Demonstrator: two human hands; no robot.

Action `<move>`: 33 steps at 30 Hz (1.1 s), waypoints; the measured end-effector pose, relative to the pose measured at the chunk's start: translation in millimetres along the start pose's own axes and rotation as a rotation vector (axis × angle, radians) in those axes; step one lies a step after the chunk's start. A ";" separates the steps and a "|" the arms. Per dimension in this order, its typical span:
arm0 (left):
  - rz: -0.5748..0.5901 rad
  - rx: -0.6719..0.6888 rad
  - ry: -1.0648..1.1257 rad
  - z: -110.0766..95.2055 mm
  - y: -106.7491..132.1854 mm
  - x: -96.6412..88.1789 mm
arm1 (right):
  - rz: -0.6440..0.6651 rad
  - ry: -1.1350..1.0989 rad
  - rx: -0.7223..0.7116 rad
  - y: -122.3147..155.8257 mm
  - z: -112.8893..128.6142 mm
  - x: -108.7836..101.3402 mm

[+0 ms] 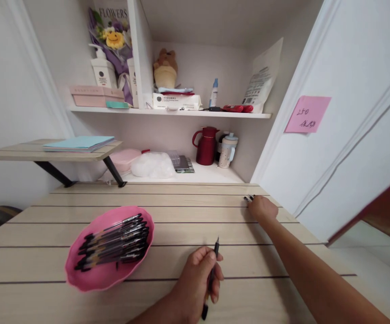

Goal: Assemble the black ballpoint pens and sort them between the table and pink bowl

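My left hand (197,272) is closed round a gel pen (216,248) at the front of the wooden desk. The pen's bare metal tip points up and away from me, and its black rear end sticks out below my fingers. Far to the right, my right hand (263,208) is curled low over the desk beside some small black-and-clear pieces (248,198). Its fingertips are hidden, so what they grip does not show. On the left stands a pink scalloped bowl (105,284) holding many black-ended gel pens (117,243), most lying the same way.
A small raised stand (76,155) with blue-topped papers (80,143) is at the back left. Behind the desk, a shelf unit holds a red jug (206,146), a speckled cup (228,152) and a white plastic bag (152,165). A wall with a pink note (308,114) rises to the right.
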State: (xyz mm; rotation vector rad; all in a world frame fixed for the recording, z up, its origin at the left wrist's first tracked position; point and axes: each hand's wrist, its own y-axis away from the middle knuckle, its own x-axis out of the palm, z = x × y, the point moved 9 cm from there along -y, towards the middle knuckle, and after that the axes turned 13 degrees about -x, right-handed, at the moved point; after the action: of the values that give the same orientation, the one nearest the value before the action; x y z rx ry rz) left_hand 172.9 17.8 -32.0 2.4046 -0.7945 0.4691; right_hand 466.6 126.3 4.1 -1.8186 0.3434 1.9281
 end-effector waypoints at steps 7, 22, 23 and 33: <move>0.003 -0.001 -0.009 -2.3 1.7 1.8 | 0.005 -0.024 0.003 5.8 -2.2 -0.8; -0.014 -0.015 -0.022 -3.1 3.0 1.2 | -0.001 -0.184 -0.178 24.6 -28.7 -10.2; -0.011 -0.015 -0.025 -3.5 3.3 1.8 | -0.002 -0.180 -0.186 26.6 -28.3 -8.9; -0.008 -0.010 -0.017 -3.5 3.5 1.7 | 0.004 -0.024 -0.237 30.8 -9.6 -1.8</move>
State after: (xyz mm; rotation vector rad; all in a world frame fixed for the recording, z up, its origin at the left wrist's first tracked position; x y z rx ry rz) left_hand 171.4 16.8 -27.1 2.4050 -0.7924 0.4413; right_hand 459.9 94.9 1.0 -1.9397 0.1140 2.0656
